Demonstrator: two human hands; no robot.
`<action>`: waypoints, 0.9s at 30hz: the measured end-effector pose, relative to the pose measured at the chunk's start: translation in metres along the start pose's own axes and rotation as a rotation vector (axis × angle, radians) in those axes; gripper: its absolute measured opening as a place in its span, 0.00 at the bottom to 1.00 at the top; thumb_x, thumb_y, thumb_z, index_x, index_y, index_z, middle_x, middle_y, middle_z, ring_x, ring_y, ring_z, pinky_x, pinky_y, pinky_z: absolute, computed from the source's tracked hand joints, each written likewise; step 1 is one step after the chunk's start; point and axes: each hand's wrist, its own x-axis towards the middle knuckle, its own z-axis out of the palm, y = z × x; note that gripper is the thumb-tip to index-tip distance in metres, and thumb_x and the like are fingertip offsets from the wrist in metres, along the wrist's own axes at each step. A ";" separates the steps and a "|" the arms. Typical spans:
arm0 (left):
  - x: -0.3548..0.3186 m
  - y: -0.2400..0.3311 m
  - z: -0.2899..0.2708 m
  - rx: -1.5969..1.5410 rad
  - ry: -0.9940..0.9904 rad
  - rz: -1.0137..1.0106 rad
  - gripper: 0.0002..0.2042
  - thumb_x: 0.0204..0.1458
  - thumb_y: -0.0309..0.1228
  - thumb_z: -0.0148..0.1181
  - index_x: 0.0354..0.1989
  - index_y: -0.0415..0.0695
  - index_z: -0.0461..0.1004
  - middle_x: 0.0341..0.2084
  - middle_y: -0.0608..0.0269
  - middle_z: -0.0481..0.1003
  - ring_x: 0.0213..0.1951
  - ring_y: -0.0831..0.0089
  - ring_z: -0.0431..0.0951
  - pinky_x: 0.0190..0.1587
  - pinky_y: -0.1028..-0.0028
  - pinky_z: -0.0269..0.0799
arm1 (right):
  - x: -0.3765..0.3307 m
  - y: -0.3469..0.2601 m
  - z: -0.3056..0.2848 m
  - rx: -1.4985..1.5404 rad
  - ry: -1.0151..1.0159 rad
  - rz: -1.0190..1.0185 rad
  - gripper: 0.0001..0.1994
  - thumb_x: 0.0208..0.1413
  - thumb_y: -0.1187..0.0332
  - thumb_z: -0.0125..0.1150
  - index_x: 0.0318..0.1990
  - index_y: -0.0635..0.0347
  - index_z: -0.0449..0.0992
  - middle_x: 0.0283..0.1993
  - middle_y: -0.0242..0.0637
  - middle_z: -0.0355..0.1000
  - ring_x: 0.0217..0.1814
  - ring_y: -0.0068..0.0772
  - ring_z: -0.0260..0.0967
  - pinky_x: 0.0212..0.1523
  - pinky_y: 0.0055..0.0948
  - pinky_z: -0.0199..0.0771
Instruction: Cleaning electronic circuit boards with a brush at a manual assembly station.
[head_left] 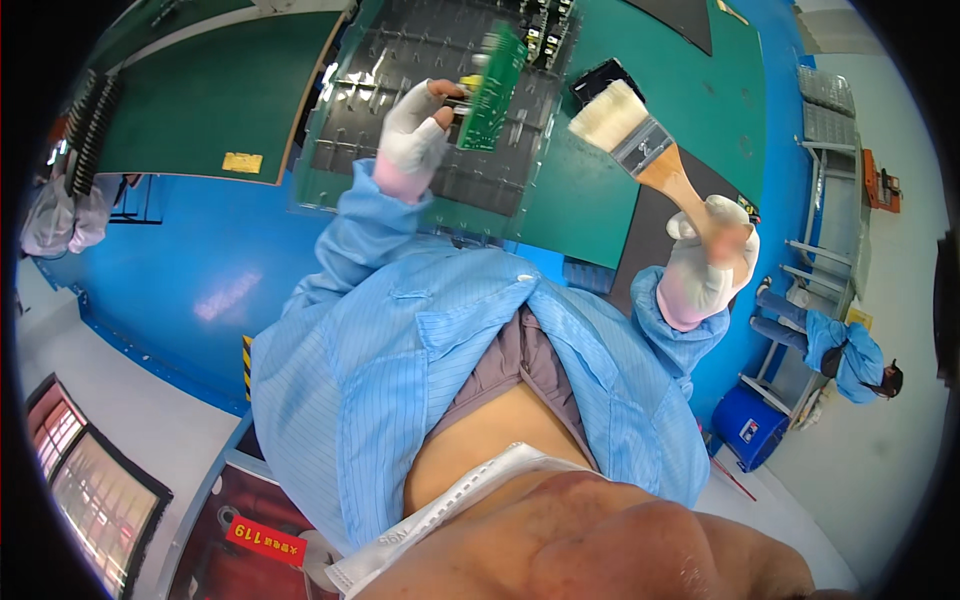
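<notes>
My left hand [420, 130], in a white glove with bare fingertips, pinches a green circuit board [494, 90] by a part on its face. The board stands tilted on edge above a clear plastic tray [350, 150] with rows of moulded pockets. In my right hand [712, 258], also gloved, is a wide flat brush with a wooden handle [672, 178] and pale bristles [608, 115]. The bristles point up and left, apart from the board. Just behind them a black object [600, 80] lies on the green table; its kind is partly hidden.
More boards with black and white parts [545, 30] sit at the tray's far end. The green mat [600, 200] covers the table. Another green table [200, 110] stands at left. At right are a metal rack [830, 200], a blue drum [750, 425] and a person in blue [850, 355].
</notes>
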 end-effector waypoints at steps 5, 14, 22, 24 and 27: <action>0.006 -0.032 0.014 -0.667 0.128 -0.087 0.20 0.49 0.25 0.55 0.52 0.43 0.62 0.45 0.55 0.70 0.44 0.66 0.73 0.46 0.68 0.71 | 0.007 0.012 0.024 0.059 0.020 0.099 0.06 0.51 0.72 0.53 0.33 0.66 0.67 0.44 0.51 0.65 0.30 0.37 0.67 0.30 0.28 0.71; 0.000 -0.042 0.010 -0.808 0.130 -0.199 0.22 0.49 0.26 0.56 0.54 0.40 0.61 0.47 0.54 0.69 0.47 0.66 0.72 0.48 0.69 0.71 | 0.017 0.028 0.050 -0.121 -0.181 0.170 0.07 0.51 0.73 0.51 0.33 0.70 0.66 0.41 0.52 0.67 0.28 0.34 0.67 0.28 0.25 0.71; -0.004 -0.033 0.017 -0.679 0.062 -0.130 0.23 0.48 0.24 0.56 0.55 0.40 0.60 0.47 0.55 0.69 0.47 0.66 0.72 0.49 0.70 0.70 | 0.027 0.016 0.028 -0.182 -0.139 0.106 0.07 0.49 0.74 0.51 0.33 0.72 0.67 0.41 0.54 0.68 0.23 0.34 0.67 0.27 0.23 0.72; -0.004 -0.030 0.020 -0.658 0.021 -0.121 0.23 0.48 0.24 0.56 0.55 0.40 0.60 0.47 0.55 0.69 0.47 0.67 0.72 0.49 0.71 0.70 | 0.029 0.021 0.053 -0.084 -0.131 0.158 0.07 0.49 0.74 0.51 0.33 0.71 0.67 0.41 0.54 0.68 0.23 0.34 0.67 0.27 0.24 0.72; -0.007 -0.024 0.024 -0.638 -0.026 -0.110 0.23 0.48 0.24 0.56 0.54 0.40 0.60 0.47 0.55 0.70 0.46 0.67 0.72 0.49 0.71 0.70 | 0.030 0.024 0.063 0.015 -0.123 0.203 0.07 0.49 0.75 0.51 0.34 0.71 0.67 0.40 0.54 0.69 0.22 0.34 0.68 0.27 0.24 0.72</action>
